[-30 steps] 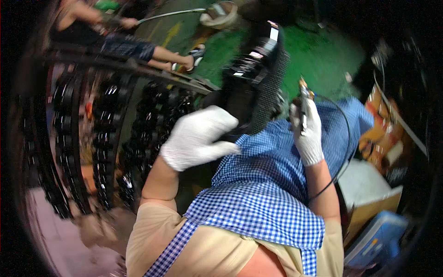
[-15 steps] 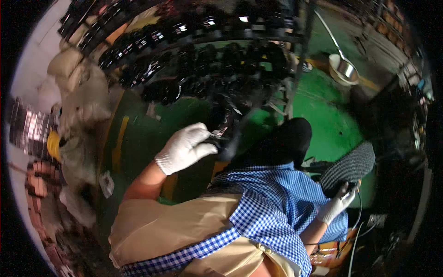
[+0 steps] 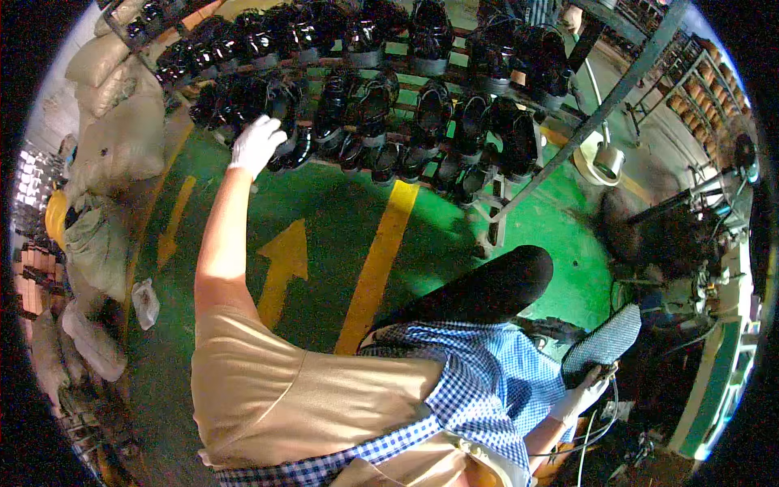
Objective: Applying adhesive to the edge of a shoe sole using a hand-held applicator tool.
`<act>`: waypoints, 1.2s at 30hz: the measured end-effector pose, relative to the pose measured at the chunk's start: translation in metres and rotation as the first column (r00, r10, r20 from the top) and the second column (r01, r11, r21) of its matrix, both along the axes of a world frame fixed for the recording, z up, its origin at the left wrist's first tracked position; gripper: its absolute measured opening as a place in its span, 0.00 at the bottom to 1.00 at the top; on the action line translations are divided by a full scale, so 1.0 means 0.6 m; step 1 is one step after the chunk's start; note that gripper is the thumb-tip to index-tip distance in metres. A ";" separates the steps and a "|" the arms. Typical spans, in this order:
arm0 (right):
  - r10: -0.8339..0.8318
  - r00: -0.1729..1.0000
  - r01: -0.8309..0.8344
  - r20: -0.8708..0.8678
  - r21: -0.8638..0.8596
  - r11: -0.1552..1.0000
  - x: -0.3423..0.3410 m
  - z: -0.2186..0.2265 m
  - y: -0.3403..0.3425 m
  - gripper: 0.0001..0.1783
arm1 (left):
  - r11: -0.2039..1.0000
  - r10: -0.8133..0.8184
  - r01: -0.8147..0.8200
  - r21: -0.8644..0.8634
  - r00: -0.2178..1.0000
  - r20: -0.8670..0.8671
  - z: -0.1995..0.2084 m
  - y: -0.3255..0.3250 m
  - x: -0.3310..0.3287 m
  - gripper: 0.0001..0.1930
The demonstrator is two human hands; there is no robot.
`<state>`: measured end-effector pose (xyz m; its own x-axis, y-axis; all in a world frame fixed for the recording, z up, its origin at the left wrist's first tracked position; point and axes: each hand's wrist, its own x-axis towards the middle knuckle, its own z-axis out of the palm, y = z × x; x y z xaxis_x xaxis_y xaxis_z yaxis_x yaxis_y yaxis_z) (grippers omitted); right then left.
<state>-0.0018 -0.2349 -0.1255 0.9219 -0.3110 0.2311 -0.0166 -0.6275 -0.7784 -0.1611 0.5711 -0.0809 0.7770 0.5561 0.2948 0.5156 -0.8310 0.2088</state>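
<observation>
My left arm reaches out to the far left, its white-gloved hand [image 3: 258, 146] at a low tier of a shoe rack. The fingers bend over a glossy black shoe [image 3: 284, 148] there; the thumb and much of the shoe are hidden. At the lower right, my right hand [image 3: 583, 398], also gloved in white, is closed around a small corded tool [image 3: 602, 375], mostly covered by the fingers. Just beyond that hand lies a grey textured pad [image 3: 604, 341]. A thin cord [image 3: 614, 410] hangs from beside the right hand.
Rows of black shoes [image 3: 373, 105] fill the rack ahead. Stuffed sacks [image 3: 122, 134] are piled at the left. A pale basin [image 3: 596, 166] with a metal long-handled ladle [image 3: 607, 158] is at the far right. Yellow arrows [image 3: 284, 264] mark the green floor; my knee [image 3: 519, 272] juts forward.
My left hand has moved forward and left, from above the floor to the rack, along with the dark shoe it held. The right hand stays low beside the pad, shifted slightly.
</observation>
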 end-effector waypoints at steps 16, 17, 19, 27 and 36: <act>0.012 0.999 -0.017 -0.034 -0.141 0.990 0.002 -0.012 -0.077 0.32 | 0.716 0.698 -0.662 0.221 0.670 -0.253 -0.054 0.185 0.047 0.32; 0.015 0.999 -0.019 -0.028 -0.144 0.989 0.002 -0.012 -0.081 0.32 | 0.720 0.694 -0.662 0.207 0.683 -0.230 -0.057 0.196 0.053 0.31; 0.027 0.999 -0.031 -0.022 -0.188 0.982 0.002 -0.013 -0.088 0.33 | 0.692 0.722 -0.683 0.234 0.662 -0.202 -0.062 0.222 0.062 0.28; 0.012 1.000 -0.014 -0.009 -0.259 0.966 0.001 -0.014 -0.086 0.33 | 0.824 0.556 -0.534 0.186 0.705 -0.440 -0.067 0.200 -0.012 0.21; 0.030 0.999 -0.036 -0.027 -0.288 0.957 -0.006 -0.025 -0.050 0.29 | 0.857 0.380 -0.407 -0.316 0.913 -0.147 -0.097 -0.145 -0.144 0.24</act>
